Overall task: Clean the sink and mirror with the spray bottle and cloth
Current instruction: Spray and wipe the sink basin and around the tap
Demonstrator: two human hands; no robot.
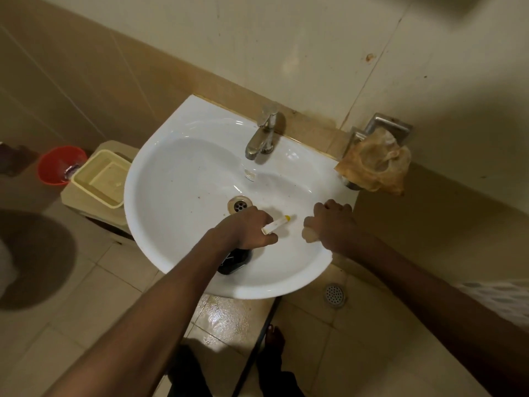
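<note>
we look straight down into a white sink (pixel 183 156) fixed to a tiled wall, its tap (pixel 262 136) at the back edge and its drain (pixel 240 204) near the middle of the basin.

our left hand (pixel 249 230) sits over the basin just in front of the drain, fingers curled tight round the neck of the spray bottle (pixel 234 260). the bottle's dark body hangs below the fist near the front edge, and its pale nozzle (pixel 276 224), tipped yellow, points right across the basin.

our right hand (pixel 332 224) is near the right edge of the sink, fingers bunched closed over a small pale cloth (pixel 310 234); only a wad of it shows under the knuckles, so we cannot tell its full size. it appears to press on the basin wall.

specks of dirt dot the bowl around the drain. the mirror is not in view.

we judge the step in hand to be spraying and wiping the basin. to do it well, we should aim the nozzle at the speckled area rather than at the cloth hand, wet the surface evenly, then wipe from the rim down toward the drain in overlapping strokes, keeping the cloth flat for more contact.

a brownish rag (pixel 375 164) hangs on a metal holder beside the back right corner. a cream bin (pixel 98 181) and a red bucket (pixel 58 164) stand on the floor past the left edge.
</note>
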